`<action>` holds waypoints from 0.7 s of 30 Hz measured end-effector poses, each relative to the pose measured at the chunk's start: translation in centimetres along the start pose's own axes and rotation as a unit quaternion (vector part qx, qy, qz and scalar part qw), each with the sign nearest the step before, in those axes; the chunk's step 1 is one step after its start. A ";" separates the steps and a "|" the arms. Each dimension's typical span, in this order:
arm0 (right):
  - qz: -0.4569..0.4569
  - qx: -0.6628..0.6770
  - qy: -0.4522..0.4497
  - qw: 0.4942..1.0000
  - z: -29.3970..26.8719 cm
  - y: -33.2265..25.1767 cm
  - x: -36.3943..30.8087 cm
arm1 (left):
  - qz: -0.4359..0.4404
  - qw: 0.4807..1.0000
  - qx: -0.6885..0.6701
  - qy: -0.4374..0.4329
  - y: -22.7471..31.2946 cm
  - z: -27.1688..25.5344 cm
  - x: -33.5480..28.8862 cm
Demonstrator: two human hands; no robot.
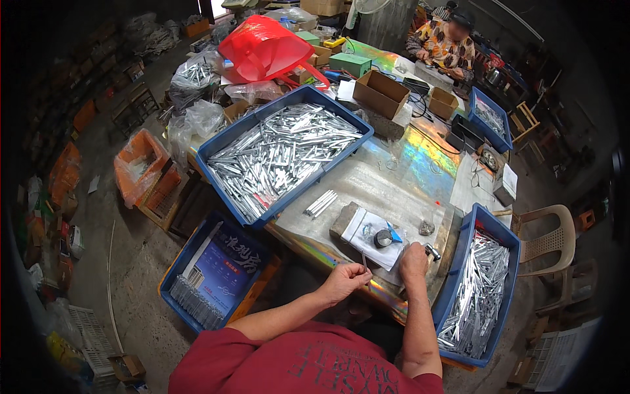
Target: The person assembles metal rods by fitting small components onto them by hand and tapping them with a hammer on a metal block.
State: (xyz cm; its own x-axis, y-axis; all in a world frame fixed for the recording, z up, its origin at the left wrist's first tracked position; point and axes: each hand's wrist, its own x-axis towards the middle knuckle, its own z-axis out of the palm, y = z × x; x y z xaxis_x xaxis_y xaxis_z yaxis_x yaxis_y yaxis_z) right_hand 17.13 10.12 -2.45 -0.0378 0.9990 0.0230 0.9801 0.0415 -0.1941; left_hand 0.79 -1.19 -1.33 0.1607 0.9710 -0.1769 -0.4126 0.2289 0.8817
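- Left hand [342, 282] at the near edge of the surface [394, 184], fingers pressed together, pinching a thin metal rod [363, 261] upright.
- Right hand [413, 261] just beside it, fist closed on a small metal tool [432, 250]; what it does, cannot tell.
- Both work over a white sheet [377, 238] on a block, probably as a work pad.
- Blue tray [216, 148] of rods ahead-left, another blue tray [505, 236] at right: likely supply and output within reach.

workshop | blue bins [226, 141] of metal rods [282, 157] | cluttered workbench [394, 177] | concrete floor [125, 256]
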 end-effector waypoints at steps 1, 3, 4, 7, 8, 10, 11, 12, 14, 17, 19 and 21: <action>0.000 0.003 0.000 1.000 -0.1 -0.2 0.0 | 0.000 1.000 0.004 0.004 -0.1 0.0 0.0; 0.000 -0.003 -0.011 1.000 -0.1 -0.2 0.1 | -0.001 1.000 0.004 0.003 -0.2 0.0 0.0; 0.000 -0.009 -0.020 1.000 -0.1 -0.1 0.1 | -0.001 1.000 0.003 0.000 -0.2 0.1 0.0; -0.012 -0.026 -0.024 0.999 0.2 0.0 0.1 | -0.005 1.000 0.006 0.001 -0.1 0.3 0.0; -0.011 -0.026 -0.024 0.999 0.2 0.1 0.1 | -0.006 1.000 0.006 0.000 -0.1 0.3 -0.1; -0.026 -0.031 -0.024 0.999 0.4 0.2 0.1 | -0.007 1.000 -0.001 -0.001 0.1 0.4 -0.2; -0.025 -0.031 -0.024 0.999 0.4 0.3 0.1 | -0.007 1.000 0.000 -0.002 0.1 0.3 -0.2; -0.030 -0.027 -0.017 0.999 0.5 0.4 0.0 | -0.009 1.000 0.004 0.000 0.1 0.3 -0.1; -0.035 -0.023 -0.010 0.999 0.5 0.5 -0.2 | -0.011 1.000 0.009 0.002 0.1 0.2 -0.2; -0.041 -0.005 0.017 0.999 0.7 0.7 -0.5 | -0.006 1.000 0.006 0.008 0.1 0.1 -0.2; -0.032 0.032 0.016 0.999 0.9 1.1 -0.4 | 0.000 1.000 0.010 0.004 0.1 0.2 -0.1; -0.042 0.066 0.048 0.996 1.4 1.4 -0.6 | -0.003 1.000 0.011 0.005 0.0 0.2 -0.1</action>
State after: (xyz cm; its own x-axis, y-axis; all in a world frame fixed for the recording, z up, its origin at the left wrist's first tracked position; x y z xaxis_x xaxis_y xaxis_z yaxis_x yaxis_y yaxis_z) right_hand 18.29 9.60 -4.07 -0.0938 0.9861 0.1373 0.9402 0.1331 -0.3136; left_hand 0.99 -1.28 -1.22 0.1543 0.9701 -0.1873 -0.3921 0.2342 0.8896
